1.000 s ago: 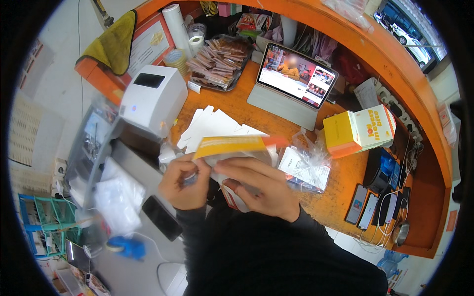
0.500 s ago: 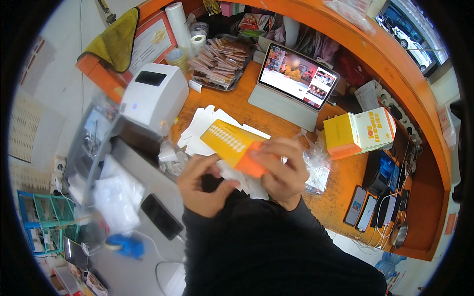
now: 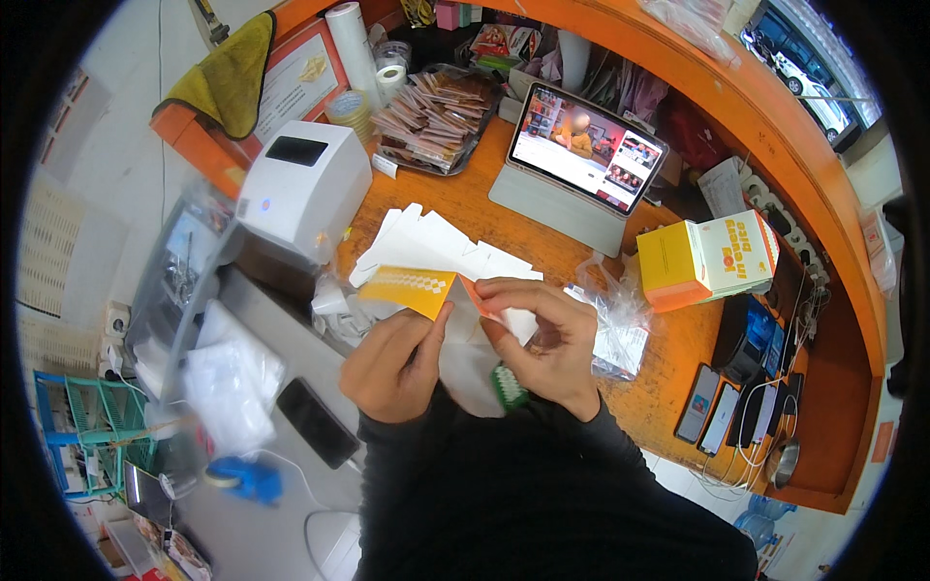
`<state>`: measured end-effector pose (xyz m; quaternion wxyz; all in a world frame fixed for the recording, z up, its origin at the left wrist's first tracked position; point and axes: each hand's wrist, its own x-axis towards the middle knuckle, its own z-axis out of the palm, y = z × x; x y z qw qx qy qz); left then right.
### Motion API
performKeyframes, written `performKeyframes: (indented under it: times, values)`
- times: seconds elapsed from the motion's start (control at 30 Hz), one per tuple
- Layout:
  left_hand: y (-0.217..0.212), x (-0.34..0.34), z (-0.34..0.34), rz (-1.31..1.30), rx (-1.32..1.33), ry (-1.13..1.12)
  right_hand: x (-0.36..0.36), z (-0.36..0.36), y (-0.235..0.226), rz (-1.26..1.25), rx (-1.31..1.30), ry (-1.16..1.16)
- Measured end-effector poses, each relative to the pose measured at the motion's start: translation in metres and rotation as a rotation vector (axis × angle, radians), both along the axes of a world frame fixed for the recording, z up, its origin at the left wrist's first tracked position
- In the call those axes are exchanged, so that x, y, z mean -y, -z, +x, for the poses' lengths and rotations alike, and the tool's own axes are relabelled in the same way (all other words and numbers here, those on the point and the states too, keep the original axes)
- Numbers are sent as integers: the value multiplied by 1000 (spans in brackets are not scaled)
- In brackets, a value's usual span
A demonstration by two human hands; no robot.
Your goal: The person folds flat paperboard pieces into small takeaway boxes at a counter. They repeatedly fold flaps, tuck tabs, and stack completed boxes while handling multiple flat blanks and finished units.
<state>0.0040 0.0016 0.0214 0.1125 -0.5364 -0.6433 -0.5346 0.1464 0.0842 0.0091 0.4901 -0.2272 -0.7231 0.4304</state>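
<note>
Large orange-yellow lettering on white face of yellow-and-white box (image 3: 705,259); small print on tablet screen (image 3: 585,150), framed notice (image 3: 294,92), bagged paper (image 3: 622,341), too fine to read.

The worn orange counter (image 3: 668,353) carries white cardboard (image 3: 417,244), a tablet (image 3: 581,145) — and a yellow-and-white box (image 3: 702,259).

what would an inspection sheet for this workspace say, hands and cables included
Surface: orange desk, scuffed; grey table at left.
Job's things: yellow-and-orange card, bent, held up; white card pieces lie flat behind it.
Clutter: tablet, yellow-and-white box, brown packets, plastic bags, black phone.
Hands: left hand pinches the card's yellow part; right hand is at its orange part, grip partly hidden.
Cables: white cables in loose loops at the desk's right end.
Surroundings: pale wall and yellow cloth upper left; white car outside, upper right.
</note>
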Motion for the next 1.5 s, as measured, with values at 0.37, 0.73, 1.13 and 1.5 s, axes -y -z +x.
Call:
performKeyframes:
  times: [0.37, 0.73, 1.13, 1.5]
  values:
    - [9, 8, -10, -174, 541, 453, 2, 2, -4, 133, -27, -68]
    - [16, 12, -8, 40, 909, 488, 15, 0, -20, 233, 51, -132]
    - [15, 6, -2, -230, 354, 569, 13, -9, 14, -813, -260, -202]
    - [35, -2, -15, -152, 1052, 560, 23, 1, 22, -704, -142, -816]
